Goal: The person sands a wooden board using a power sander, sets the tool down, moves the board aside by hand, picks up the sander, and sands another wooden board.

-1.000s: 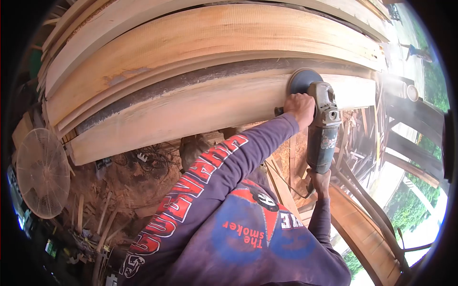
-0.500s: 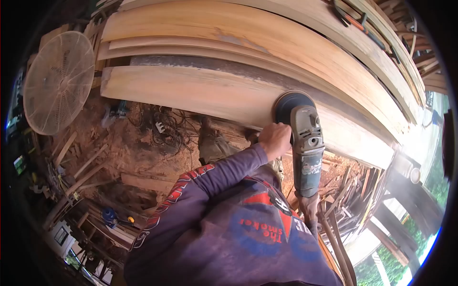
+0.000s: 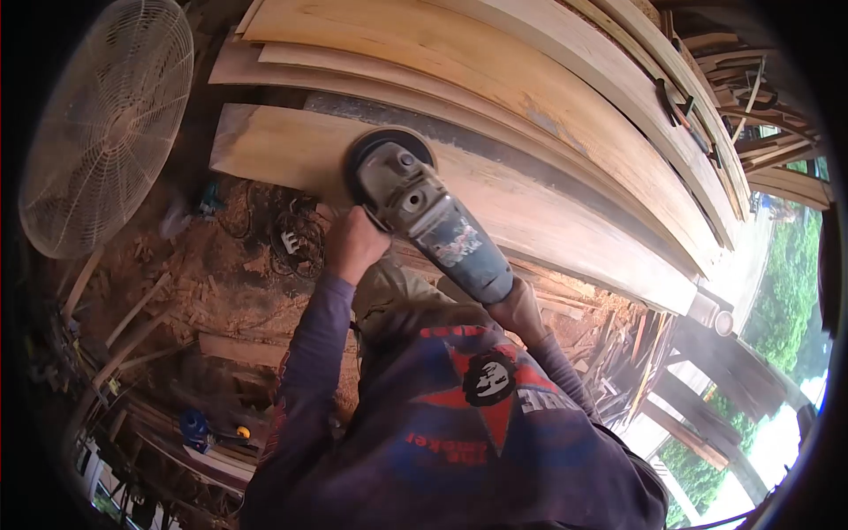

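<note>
A teal and grey angle sander [image 3: 455,243] lies across the view, its round dark disc [image 3: 360,159] resting on a long pale wooden plank [image 3: 283,146]. My left hand [image 3: 355,244] is closed at the tool's front side, near the disc; the grip itself is mostly hidden. At the rear of the body, my right hand [image 3: 519,311] wraps round the handle. The disc sits toward the plank's left end.
More boards [image 3: 424,53] lie behind the plank, with an orange and black clamp [image 3: 685,119] on them. A round fan [image 3: 115,128] stands at left. Cords and a power strip [image 3: 290,241] lie among sawdust and scraps. A blue tool [image 3: 196,428] is at lower left.
Both hands have carried the sander leftward along the plank, from its middle toward the left end. The tool's body now slants down to the right instead of pointing straight back.
</note>
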A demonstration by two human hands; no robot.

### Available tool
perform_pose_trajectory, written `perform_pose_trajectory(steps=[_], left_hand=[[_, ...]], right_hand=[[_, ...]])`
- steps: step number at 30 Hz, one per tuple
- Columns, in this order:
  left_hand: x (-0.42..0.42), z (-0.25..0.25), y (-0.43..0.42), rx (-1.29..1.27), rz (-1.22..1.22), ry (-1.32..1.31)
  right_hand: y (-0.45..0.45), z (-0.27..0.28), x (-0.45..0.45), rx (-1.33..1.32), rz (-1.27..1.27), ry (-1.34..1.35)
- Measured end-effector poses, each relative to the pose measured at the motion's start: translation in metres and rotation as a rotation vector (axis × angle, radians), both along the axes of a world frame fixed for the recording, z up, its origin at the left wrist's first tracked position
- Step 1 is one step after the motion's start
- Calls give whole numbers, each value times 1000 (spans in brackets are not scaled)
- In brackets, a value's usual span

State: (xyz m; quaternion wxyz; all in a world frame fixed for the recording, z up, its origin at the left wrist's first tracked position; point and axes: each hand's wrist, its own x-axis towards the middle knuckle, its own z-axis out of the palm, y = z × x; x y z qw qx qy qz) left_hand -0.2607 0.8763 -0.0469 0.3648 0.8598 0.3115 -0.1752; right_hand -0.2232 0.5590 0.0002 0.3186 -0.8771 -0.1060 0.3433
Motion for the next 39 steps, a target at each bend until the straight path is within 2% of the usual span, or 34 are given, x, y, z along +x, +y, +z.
perform_pose_trajectory(steps=[1, 2, 3, 4, 6, 8, 12, 14, 16, 24, 26, 27, 28, 29, 31, 32, 36, 38, 39], left_hand=[[-10, -13, 18, -4, 35, -40], [-11, -2, 31, -5, 72, -25], [-25, -25, 43, 83, 115, -105], [-20, -1, 49, -56, 170, -171], [-21, -7, 62, 11, 143, 39], [-14, 4, 49, 74, 138, 16], [8, 16, -8, 119, 92, -56], [27, 36, -43, 116, -22, 66], [36, 21, -80, 91, -134, 63], [83, 21, -215, -93, -472, -70], [88, 17, -252, -100, -539, -142], [91, 16, -271, -103, -562, -161], [94, 14, -289, -104, -585, -182], [97, 10, -307, -122, -601, -193], [96, 11, -329, -166, -648, -201], [94, 15, -335, -191, -669, -202], [74, 14, -324, -218, -567, -143], [62, 18, -291, -198, -500, -125], [56, 22, -271, -186, -436, -71]], right_hand=[[18, -2, 5, 14, 39, -28], [32, -4, 8, 29, 82, -54], [43, -7, 8, 14, 74, -56], [53, -9, 8, -6, 86, -55], [56, -11, 4, -26, 91, -55], [50, -17, 1, -82, 82, -53], [0, -9, -11, -101, -22, -77], [-35, 1, -17, -158, -110, -35], [-72, 5, -30, -156, -188, -28], [-190, 16, -73, -271, -449, 37], [-208, 21, -81, -423, -557, 108], [-246, -11, -104, -352, -605, 102], [-258, -8, -103, -339, -586, 116], [-264, -1, -99, -453, -578, 180], [-305, -23, -111, -781, -786, 481], [-322, -28, -116, -820, -777, 497], [-345, -34, -118, -668, -558, 289], [-329, -34, -106, -539, -447, 179], [-275, -1, -80, -392, -434, 139]])
